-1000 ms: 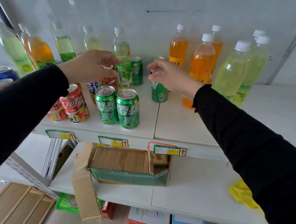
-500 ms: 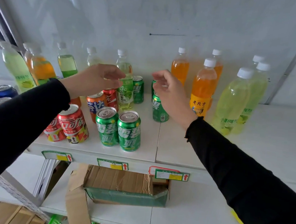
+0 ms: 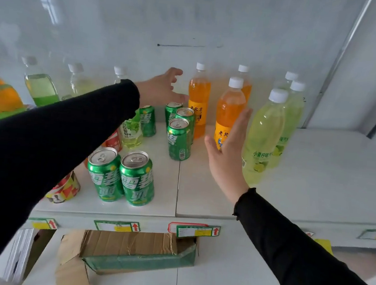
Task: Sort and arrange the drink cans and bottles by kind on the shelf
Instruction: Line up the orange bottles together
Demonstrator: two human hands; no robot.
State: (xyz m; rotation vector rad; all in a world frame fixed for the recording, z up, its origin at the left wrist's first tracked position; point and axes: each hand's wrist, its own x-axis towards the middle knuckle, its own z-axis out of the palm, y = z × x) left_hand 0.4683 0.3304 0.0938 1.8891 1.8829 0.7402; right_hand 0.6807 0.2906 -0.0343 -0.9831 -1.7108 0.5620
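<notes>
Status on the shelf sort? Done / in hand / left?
Done: orange bottles and lime bottles grouped right. In hand: nothing; left hand and right hand open by the green cans. Left: front green pair, red can, grape bottle still mixed.

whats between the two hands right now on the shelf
In the head view, a cluster of three green cans and an orange bottle stand between the open left hand and the open right hand.

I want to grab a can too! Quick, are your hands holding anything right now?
Left hand: open, fingers spread, holding nothing, above the green cans.
Right hand: open and flat, holding nothing, beside the orange bottle.
</notes>
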